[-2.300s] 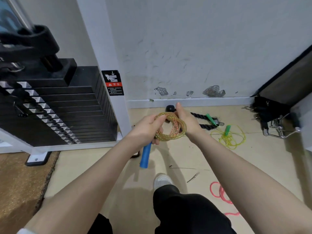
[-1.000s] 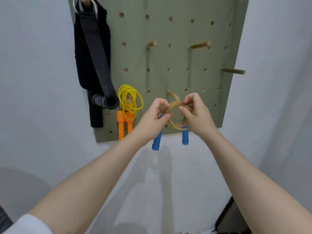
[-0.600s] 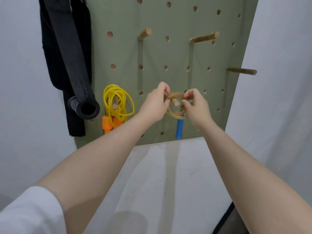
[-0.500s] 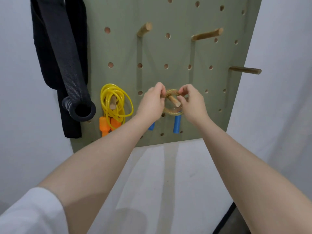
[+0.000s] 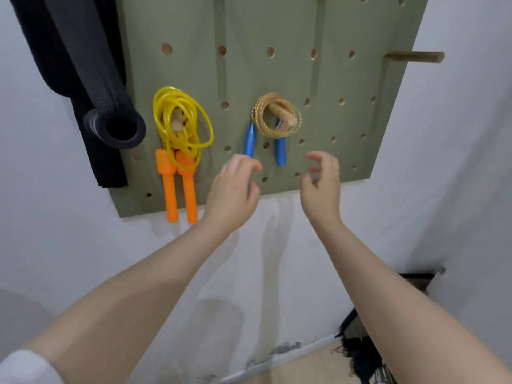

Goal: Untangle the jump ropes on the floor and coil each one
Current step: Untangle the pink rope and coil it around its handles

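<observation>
A green pegboard [image 5: 277,23] hangs on a white wall [image 5: 55,245]. A gold jump rope [image 5: 277,117] is wound into a small ring and hangs on a wooden peg [image 5: 281,113] near the middle of the board. Its two blue handles [image 5: 280,149] hang down below the ring. To the left, a yellow jump rope [image 5: 180,120] hangs in loops on another peg, and its two orange handles [image 5: 180,187] point down side by side. A black strap [image 5: 91,79] hangs at the far left.

Both hands are just below the gold rope and touch nothing. The left hand [image 5: 232,192] has loose, bent fingers and holds nothing. The right hand [image 5: 321,181] has its fingers spread apart and holds nothing. A ring [image 5: 335,169] is on one finger.
</observation>
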### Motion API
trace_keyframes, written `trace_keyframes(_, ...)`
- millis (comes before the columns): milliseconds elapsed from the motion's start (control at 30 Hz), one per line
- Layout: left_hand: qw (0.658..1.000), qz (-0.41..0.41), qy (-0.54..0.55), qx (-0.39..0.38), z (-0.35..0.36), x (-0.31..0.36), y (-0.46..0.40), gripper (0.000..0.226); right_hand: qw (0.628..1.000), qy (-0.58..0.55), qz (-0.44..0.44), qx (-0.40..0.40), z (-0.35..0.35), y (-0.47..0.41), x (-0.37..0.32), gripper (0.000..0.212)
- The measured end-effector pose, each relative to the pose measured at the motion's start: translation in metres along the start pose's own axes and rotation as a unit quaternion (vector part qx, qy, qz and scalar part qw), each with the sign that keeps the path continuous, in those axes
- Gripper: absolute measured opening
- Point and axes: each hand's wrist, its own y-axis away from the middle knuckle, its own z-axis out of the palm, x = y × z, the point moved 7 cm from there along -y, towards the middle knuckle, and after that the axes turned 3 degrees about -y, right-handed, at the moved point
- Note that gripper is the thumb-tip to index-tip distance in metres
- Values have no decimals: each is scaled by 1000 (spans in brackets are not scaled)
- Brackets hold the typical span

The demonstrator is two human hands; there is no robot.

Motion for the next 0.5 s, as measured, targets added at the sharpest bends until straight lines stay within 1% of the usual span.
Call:
trace_keyframes(67,993,-62,30,-100,27,-9,35,22,995,49,58,-60,6,36,26,33)
trace_keyframes(100,983,-96,25,-156,43,-16,56,23,989,64,91,-99,10,56,39,31)
trace_keyframes(167,955,-159,11,-251,73,-30,105,25,969,85,153,-174,16,103,70,31)
trace_keyframes(200,939,-194,11,-282,87,-40,132,25,958,94,181,-204,18,128,87,30)
trace_keyframes(267,909,-262,28,-322,113,-62,191,23,935,111,233,-243,21,181,123,27)
trace_keyframes(333,880,-330,57,-336,142,-85,263,19,910,130,281,-277,23,246,169,26)
trace_keyframes(400,849,-386,65,-355,175,-107,347,15,886,147,323,-299,22,323,222,25)
trace_keyframes(500,823,-411,43,-389,231,-131,472,13,846,180,373,-336,15,446,306,25)
